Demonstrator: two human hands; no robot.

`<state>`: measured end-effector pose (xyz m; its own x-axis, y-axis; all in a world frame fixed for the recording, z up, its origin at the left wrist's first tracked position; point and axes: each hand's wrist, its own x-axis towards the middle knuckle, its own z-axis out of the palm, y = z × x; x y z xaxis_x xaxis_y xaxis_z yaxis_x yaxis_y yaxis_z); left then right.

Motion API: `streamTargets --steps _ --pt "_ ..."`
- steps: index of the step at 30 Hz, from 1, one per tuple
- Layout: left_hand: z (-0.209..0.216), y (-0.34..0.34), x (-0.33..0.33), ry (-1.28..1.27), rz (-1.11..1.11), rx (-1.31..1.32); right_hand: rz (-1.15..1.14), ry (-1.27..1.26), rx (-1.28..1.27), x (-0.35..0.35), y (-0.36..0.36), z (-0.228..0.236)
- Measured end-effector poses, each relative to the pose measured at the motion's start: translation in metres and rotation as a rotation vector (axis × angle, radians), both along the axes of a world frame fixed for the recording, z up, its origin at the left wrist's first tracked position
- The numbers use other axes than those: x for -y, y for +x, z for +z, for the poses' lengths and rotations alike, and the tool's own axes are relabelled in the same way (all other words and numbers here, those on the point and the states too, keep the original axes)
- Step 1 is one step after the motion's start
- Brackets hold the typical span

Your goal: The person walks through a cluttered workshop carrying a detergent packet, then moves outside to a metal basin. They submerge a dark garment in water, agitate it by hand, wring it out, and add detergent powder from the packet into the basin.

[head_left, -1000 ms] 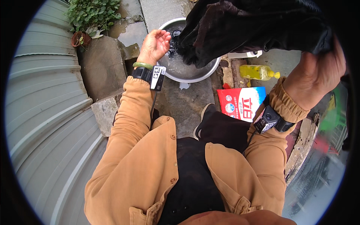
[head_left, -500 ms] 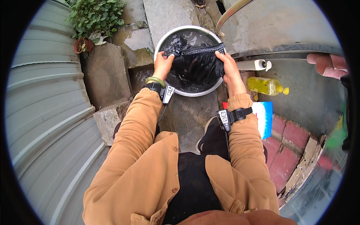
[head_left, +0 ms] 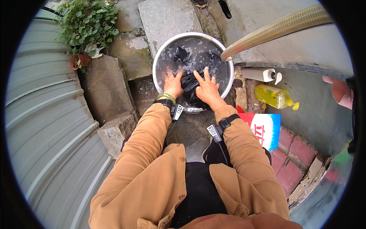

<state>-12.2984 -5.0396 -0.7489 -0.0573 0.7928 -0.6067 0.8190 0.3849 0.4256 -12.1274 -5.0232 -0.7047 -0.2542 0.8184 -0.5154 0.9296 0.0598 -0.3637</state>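
Note:
A round metal basin (head_left: 155, 70) holds grey, sudsy-looking water and a black garment (head_left: 193, 84) with a gathered waistband, partly under the surface. My left hand (head_left: 173, 86), with a green bangle at the wrist, dips its parted fingertips into the water at the left of the cloth. Over the garment's right part, my right hand (head_left: 207, 91) lies with fingers spread, touching it from above and holding nothing. Another dark piece of cloth (head_left: 181, 53) breaks the surface toward the far side.
From the upper right a ribbed hose (head_left: 274, 32) reaches to the basin's rim. On the right lie a white bottle (head_left: 257, 74), a yellow bottle (head_left: 271, 96) and a red, white and blue packet (head_left: 263, 128). A potted plant (head_left: 89, 23) and corrugated metal wall (head_left: 49, 122) stand left.
The stretched garment has gone down into the water, and both hands have let go and lowered, the right one moving left. The hose end now hangs over the basin's right side.

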Motion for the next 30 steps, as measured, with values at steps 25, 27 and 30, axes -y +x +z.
streamTargets --steps 25,27,30 --pt "0.082 0.063 0.056 0.482 -0.134 0.239 0.176 0.145 -0.333 -0.065 0.011 0.002" --pt "0.08 0.074 0.064 0.47 -0.131 0.141 0.213 -0.007 -0.263 -0.06 0.01 0.0" --pt "0.07 0.086 0.074 0.301 -0.035 0.178 0.269 -0.075 -0.117 -0.054 0.012 -0.019"
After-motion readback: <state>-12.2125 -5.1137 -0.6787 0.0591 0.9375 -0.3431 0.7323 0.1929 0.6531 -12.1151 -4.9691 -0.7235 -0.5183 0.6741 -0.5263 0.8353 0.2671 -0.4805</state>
